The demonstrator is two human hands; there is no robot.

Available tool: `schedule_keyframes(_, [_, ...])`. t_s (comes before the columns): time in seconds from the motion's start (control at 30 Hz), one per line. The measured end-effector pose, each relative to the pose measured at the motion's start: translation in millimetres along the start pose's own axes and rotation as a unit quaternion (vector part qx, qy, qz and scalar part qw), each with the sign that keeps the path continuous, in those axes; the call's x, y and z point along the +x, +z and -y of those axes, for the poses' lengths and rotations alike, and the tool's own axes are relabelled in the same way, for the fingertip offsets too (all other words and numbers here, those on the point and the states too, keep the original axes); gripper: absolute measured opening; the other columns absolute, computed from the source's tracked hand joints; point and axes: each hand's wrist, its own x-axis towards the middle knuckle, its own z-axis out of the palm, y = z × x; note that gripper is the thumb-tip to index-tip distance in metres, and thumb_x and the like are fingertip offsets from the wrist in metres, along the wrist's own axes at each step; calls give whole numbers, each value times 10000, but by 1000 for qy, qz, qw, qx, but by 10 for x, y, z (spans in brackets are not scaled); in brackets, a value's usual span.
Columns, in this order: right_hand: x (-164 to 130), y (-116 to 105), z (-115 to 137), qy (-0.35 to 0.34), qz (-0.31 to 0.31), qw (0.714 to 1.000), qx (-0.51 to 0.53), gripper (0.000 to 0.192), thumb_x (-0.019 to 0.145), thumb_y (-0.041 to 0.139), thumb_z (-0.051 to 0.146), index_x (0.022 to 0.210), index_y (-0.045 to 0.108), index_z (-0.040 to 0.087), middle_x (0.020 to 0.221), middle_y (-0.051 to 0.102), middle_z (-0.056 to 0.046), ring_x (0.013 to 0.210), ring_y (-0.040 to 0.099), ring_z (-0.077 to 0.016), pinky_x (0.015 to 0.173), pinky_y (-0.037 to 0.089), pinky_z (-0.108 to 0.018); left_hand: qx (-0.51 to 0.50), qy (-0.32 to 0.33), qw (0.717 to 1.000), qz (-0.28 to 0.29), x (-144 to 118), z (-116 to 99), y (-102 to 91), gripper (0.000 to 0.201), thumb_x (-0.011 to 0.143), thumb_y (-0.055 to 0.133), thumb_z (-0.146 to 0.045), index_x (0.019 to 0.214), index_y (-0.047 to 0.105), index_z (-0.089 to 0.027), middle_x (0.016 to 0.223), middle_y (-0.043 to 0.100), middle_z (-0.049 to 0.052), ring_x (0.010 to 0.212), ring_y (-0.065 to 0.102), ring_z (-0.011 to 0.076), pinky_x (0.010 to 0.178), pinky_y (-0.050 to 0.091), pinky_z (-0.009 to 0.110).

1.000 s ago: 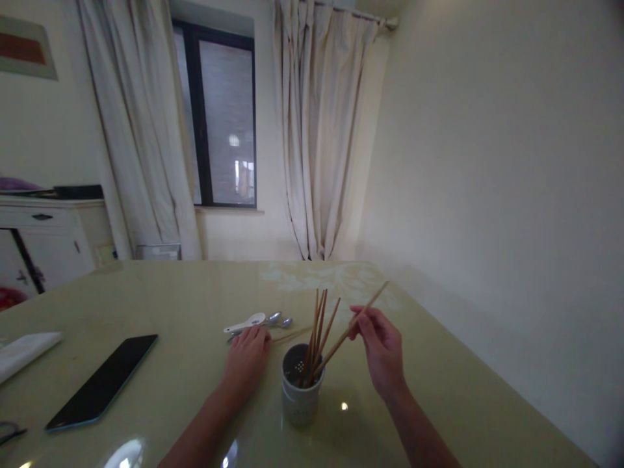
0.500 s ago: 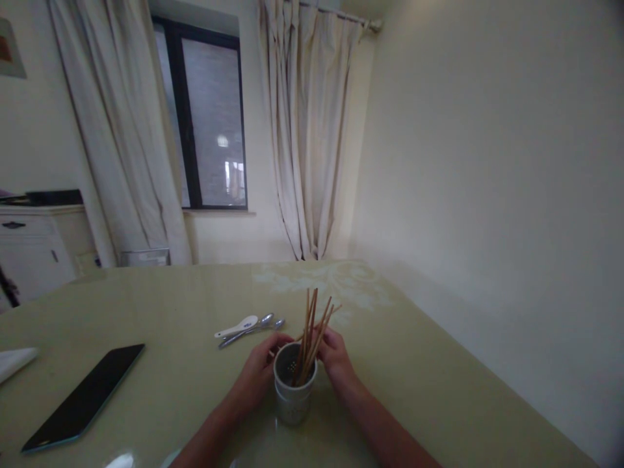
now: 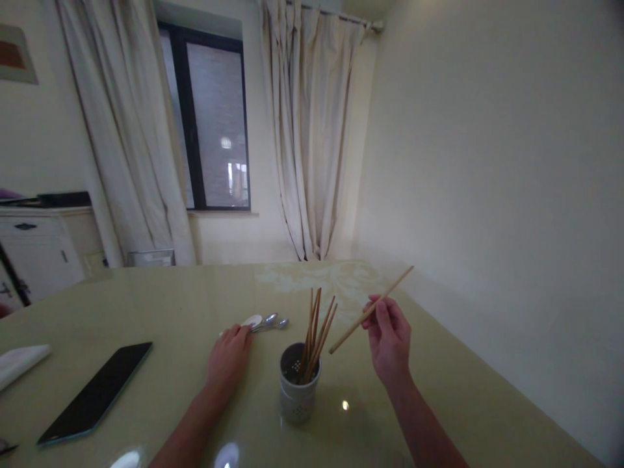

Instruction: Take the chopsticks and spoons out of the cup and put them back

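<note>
My right hand, raised above the table, pinches a light wooden chopstick that slants up to the right. To its left stands a grey-white utensil holder with a perforated bottom, upright on the table. Several chopsticks lean in it toward its right side. My left hand lies over the handles of a white spoon and metal spoons, its fingers closed on them. The handles are mostly hidden under these fingers; the bowls point right.
A black tablet-like slab lies on the glossy green table at left, with a white object beside it. A wall runs along the table's right side. Curtains and a window stand behind.
My right hand has moved away from the holder, rightward, with a chopstick in it. My left hand has left the holder's side and moved left onto the spoon handles.
</note>
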Motion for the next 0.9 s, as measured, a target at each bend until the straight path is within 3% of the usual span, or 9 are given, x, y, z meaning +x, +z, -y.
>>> schedule_keyframes(0.13, [-201,148,-45,42,127,990,-45,304,880,836,471,1004,781,199,749,735,-29,608,660,-155,584,552,-281,12,-4,999,33,-20,-26,-3,313,1043,438,-245,1191,710,-205,1196,740,114,1132,670,264,998,490,380])
schedule_keyframes(0.2, [-270,198,-88,63,151,984,-62,307,876,839,473,997,773,198,724,736,-29,599,674,-171,577,563,-297,5,-12,999,35,-27,-28,-8,323,1044,433,-251,1237,687,-201,1215,731,119,1142,669,268,979,497,377])
schedule_keyframes(0.47, [-349,225,-295,126,78,989,-30,416,853,813,595,842,702,194,706,669,-4,527,609,-137,491,482,-252,-22,-16,999,26,-52,-26,-34,262,1035,425,-276,1057,678,-211,1164,704,110,1076,676,261,935,515,374])
schedule_keyframes(0.6, [-399,182,-559,190,55,979,-46,516,795,814,676,736,647,192,638,601,18,503,523,-110,478,425,-231,-82,-18,996,40,-18,4,-1,249,1009,424,-256,1015,667,-203,1118,731,118,1088,681,272,952,516,392])
schedule_keyframes(0.7, [-441,143,-793,242,71,964,-89,594,727,798,754,660,604,197,569,564,31,480,485,-106,479,395,-233,-132,-28,990,31,29,-2,54,255,974,440,-232,1021,688,-194,1102,749,127,1082,692,270,993,510,401])
schedule_keyframes(0.8, [-472,139,-943,268,93,953,-110,569,691,818,732,704,670,183,557,602,22,474,491,-113,488,383,-235,-211,-1,977,7,34,-131,78,283,974,451,-305,981,715,-205,1052,754,114,1045,697,271,992,522,411])
schedule_keyframes(0.9, [-492,180,-965,271,109,950,-112,522,689,855,657,894,769,185,708,722,-14,569,592,-147,550,437,-246,-346,53,937,-1,-46,-381,41,295,947,523,-412,930,745,-219,990,752,99,974,691,283,925,548,426])
